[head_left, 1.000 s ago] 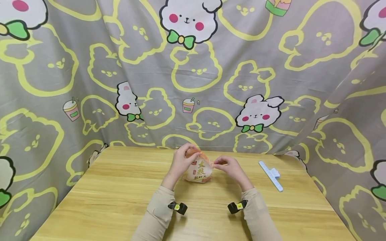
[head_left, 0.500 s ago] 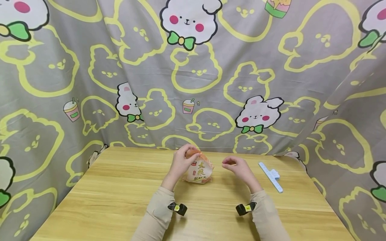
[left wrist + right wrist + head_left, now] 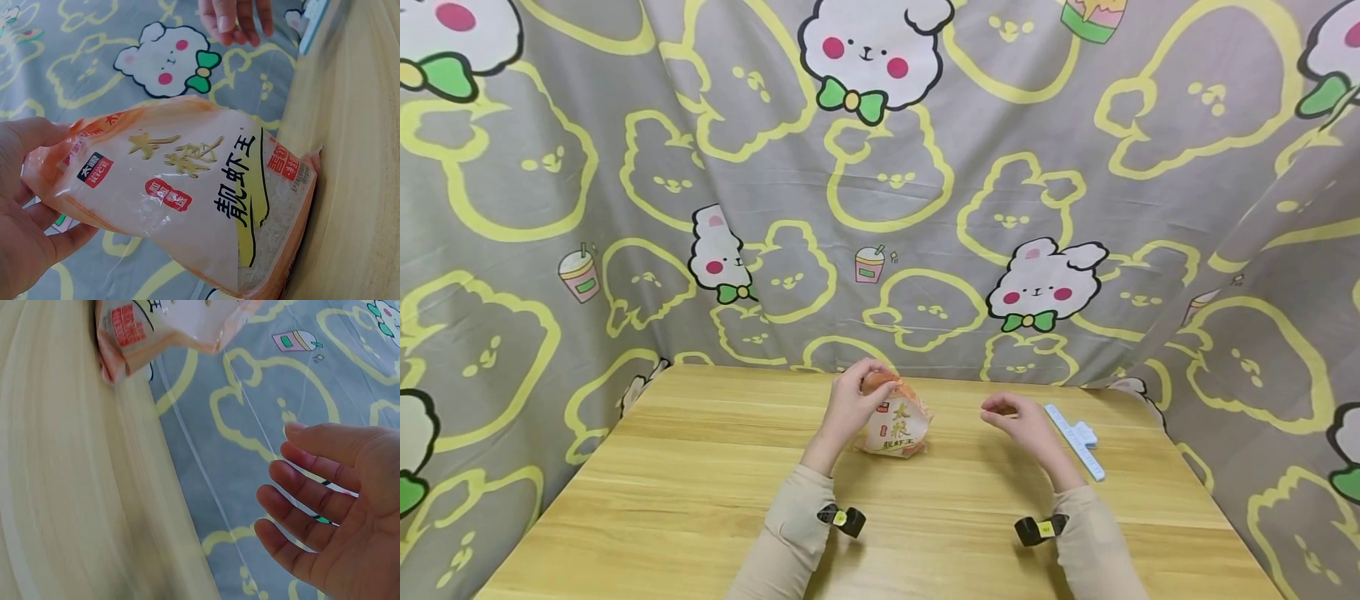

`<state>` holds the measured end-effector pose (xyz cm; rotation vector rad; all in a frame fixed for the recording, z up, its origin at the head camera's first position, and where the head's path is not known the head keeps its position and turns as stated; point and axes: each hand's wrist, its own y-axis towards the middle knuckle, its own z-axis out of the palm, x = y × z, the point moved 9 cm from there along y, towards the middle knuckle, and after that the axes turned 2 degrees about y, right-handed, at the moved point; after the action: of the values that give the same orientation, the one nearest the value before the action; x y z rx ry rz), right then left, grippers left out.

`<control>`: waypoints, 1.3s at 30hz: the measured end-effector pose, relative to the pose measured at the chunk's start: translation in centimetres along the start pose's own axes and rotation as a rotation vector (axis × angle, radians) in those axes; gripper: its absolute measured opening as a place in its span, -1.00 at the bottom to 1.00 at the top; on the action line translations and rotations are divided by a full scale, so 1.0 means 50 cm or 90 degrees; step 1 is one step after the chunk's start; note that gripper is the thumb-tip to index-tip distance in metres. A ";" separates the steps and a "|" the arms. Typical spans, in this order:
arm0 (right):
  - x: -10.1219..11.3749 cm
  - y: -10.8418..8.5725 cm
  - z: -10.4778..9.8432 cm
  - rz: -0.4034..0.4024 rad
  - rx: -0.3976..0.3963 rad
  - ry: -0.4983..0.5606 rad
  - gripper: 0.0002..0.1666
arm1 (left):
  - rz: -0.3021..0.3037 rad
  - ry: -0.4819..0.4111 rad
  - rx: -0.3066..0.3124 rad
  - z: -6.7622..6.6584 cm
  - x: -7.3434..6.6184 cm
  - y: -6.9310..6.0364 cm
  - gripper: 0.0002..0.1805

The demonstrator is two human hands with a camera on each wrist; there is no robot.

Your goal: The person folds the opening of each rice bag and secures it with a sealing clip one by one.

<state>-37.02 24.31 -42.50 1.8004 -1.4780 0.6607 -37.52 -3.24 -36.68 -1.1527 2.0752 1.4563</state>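
Note:
A bag of rice point(image 3: 897, 429), orange and white with gold and black lettering, stands on the wooden table; grains show through its clear lower part in the left wrist view. My left hand point(image 3: 852, 404) grips the bag's folded top corner between thumb and fingers point(image 3: 72, 240). To the right of the bag, my right hand point(image 3: 1017, 417) hovers apart from it, fingers loosely bent and holding nothing. In the right wrist view its fingers point(image 3: 306, 494) are spread. A light blue bag clip point(image 3: 1075, 442) lies on the table just beyond the right hand.
The wooden table point(image 3: 700, 475) reaches back to a grey curtain point(image 3: 925, 208) printed with yellow outlines and white rabbits, which also hangs along both sides. A black wrist camera point(image 3: 842, 520) sits on each sleeve.
My right hand has let go of the bag's right upper edge and moved right, toward the blue clip. My left hand keeps its grip, and the bag stays almost still.

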 end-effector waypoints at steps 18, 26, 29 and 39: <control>-0.057 -0.025 -0.046 -0.007 -0.023 -0.044 -0.77 | 0.000 -0.011 -0.001 0.000 0.005 0.001 -0.83; -0.074 -0.032 -0.070 0.027 -0.038 -0.045 -0.73 | 0.000 -0.015 -0.001 0.000 0.002 0.000 -0.82; -0.074 -0.033 -0.078 0.025 -0.046 -0.043 -0.73 | 0.004 -0.010 -0.004 -0.001 0.000 0.000 -0.82; -0.103 -0.037 -0.103 0.055 -0.057 -0.050 -0.69 | 0.007 -0.013 -0.005 -0.002 -0.005 -0.002 -0.82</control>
<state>-36.06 31.70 -43.56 1.7193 -1.6198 0.5631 -37.30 -3.25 -36.53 -1.1255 2.0671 1.4772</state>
